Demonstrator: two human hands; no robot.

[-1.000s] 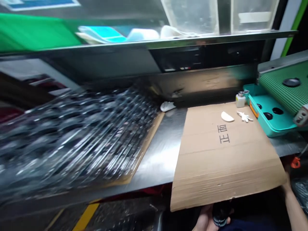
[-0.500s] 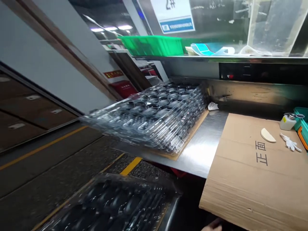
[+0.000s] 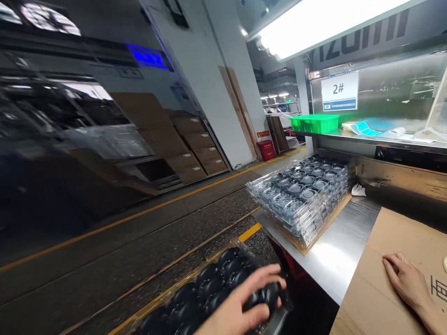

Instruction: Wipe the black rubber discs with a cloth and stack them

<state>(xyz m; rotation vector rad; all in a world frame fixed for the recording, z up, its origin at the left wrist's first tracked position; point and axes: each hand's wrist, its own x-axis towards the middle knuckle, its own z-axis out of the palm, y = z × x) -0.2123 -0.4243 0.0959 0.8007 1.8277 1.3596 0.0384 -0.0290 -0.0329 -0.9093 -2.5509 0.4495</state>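
My left hand is over a clear plastic tray of black round parts, low at the bottom centre. Its thumb and fingers are spread and curve around a part at the tray's right corner; whether they press on it is unclear. My right hand rests palm down on a cardboard sheet, fingers loosely curled, nothing seen in them. Beyond it, on the metal bench, stands a stack of clear trays with dark round pockets.
A crumpled white glove-like piece lies by the stacked trays. Above the bench, a shelf carries a green bin and a label strip. Cartons and a red box stand across the walkway.
The view has swung left and up. My left hand has come into view over the lower tray, and my right hand now rests on the cardboard.
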